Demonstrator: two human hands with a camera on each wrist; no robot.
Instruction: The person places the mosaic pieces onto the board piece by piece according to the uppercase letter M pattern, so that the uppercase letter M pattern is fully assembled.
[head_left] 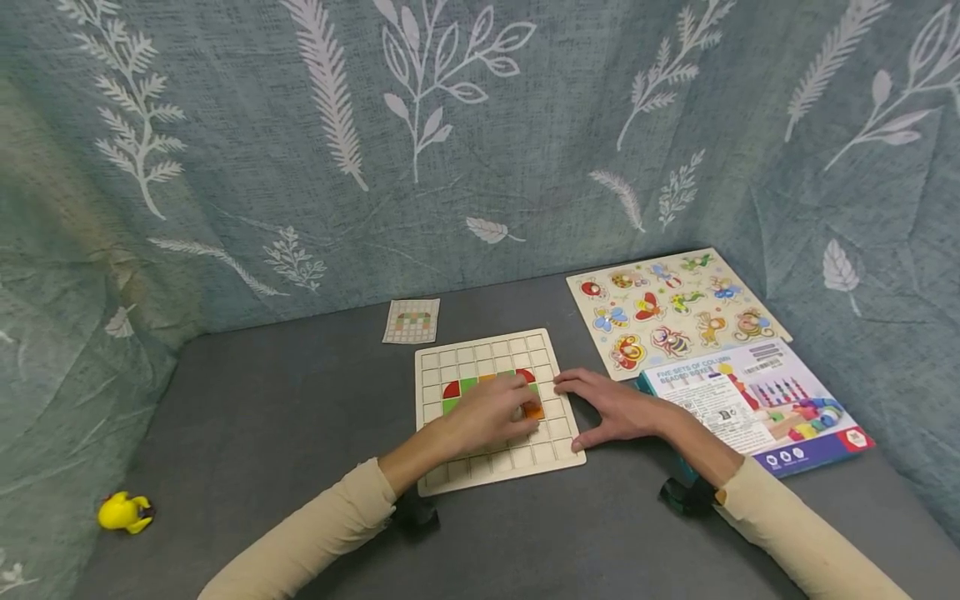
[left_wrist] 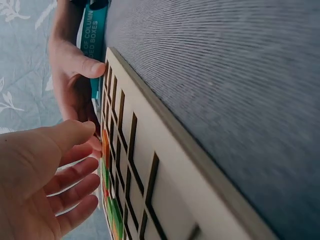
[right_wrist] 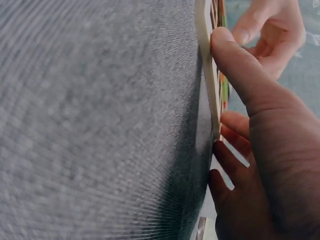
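A wooden grid board (head_left: 555,450) lies on the dark tabletop, with red, green and orange tiles in its middle cells. My left hand (head_left: 487,408) is over those tiles, its fingers loosely bent and the fingertips close to an orange tile (head_left: 534,412). In the left wrist view, nothing shows between the thumb and fingers of that left hand (left_wrist: 45,170). Part of the tile pattern is hidden beneath it. At the board's right edge rests my right hand (head_left: 618,404), thumb and fingers spread apart. The right wrist view shows its thumb (right_wrist: 235,60) against the board's rim.
Behind the board lies a small pattern card (head_left: 411,323) with a printed grid. To the right are an insect picture puzzle (head_left: 663,304) and a boxed bead set (head_left: 757,408) overlapping its near edge. A yellow toy (head_left: 123,512) sits far left. Patterned cloth (head_left: 450,208) hangs behind the table.
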